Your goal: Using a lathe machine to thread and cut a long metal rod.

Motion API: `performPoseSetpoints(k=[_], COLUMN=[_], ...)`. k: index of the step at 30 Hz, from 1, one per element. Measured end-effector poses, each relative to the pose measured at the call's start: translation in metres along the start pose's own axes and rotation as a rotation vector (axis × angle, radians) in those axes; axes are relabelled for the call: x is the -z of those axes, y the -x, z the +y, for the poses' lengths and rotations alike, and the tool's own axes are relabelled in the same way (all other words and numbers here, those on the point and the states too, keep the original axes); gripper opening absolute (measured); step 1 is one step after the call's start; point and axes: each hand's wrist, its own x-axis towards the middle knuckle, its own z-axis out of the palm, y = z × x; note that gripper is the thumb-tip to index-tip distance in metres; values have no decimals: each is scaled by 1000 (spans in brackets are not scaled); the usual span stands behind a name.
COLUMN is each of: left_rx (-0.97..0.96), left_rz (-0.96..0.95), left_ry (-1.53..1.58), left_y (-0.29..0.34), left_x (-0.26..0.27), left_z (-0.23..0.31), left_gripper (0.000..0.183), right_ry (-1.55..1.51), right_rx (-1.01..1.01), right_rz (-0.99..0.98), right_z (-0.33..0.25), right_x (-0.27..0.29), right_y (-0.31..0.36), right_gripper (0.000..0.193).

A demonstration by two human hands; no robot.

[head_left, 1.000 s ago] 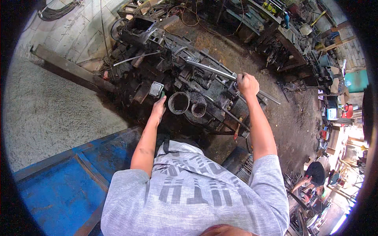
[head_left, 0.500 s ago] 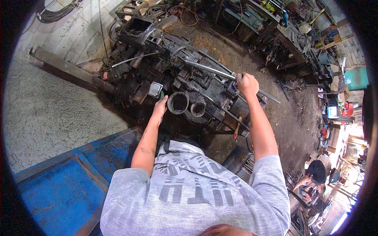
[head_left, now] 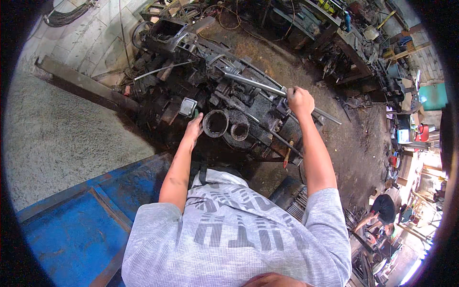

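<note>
My right hand (head_left: 300,102) is closed around a long grey metal bar (head_left: 258,86) that slants across the machine (head_left: 260,112), its thinner end sticking out past my fist to the right. On the other side, my left hand (head_left: 194,126) is curled beside a small silver box (head_left: 188,106) with a bit of green under it; what its fingers grip is hidden. Right next to that hand stands a round metal cup (head_left: 215,123) with dark contents, and a smaller cup (head_left: 239,131) sits beside it. Dark shavings cover much of the machine.
A red-handled brush (head_left: 287,155) hangs at the machine's near right edge. Blue metal sheeting (head_left: 71,229) lies at lower left, below a steel beam (head_left: 86,86). Cluttered workbenches (head_left: 344,52) line the far right. Another person (head_left: 382,209) bends over parts at lower right.
Almost nothing differs. Both hands keep their places on the same spots, and the view has shifted very slightly.
</note>
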Motion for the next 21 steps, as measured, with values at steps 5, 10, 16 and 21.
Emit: performPoseSetpoints(k=[5, 10, 16, 21], left_rx=[30, 18, -7, 1], left_rz=[54, 55, 75, 95], left_ry=[30, 71, 41, 17], left_y=[-10, -10, -8, 3], left_x=[-1, -2, -3, -9], left_z=[-8, -10, -8, 0], left_gripper=[68, 62, 55, 50], right_ry=[20, 8, -6, 20], right_rx=[-22, 5, 12, -13], right_rz=[6, 5, 14, 8], right_z=[4, 2, 1, 5], right_x=[-4, 2, 3, 0], right_y=[-1, 2, 2, 1], right_gripper=[39, 38, 36, 36])
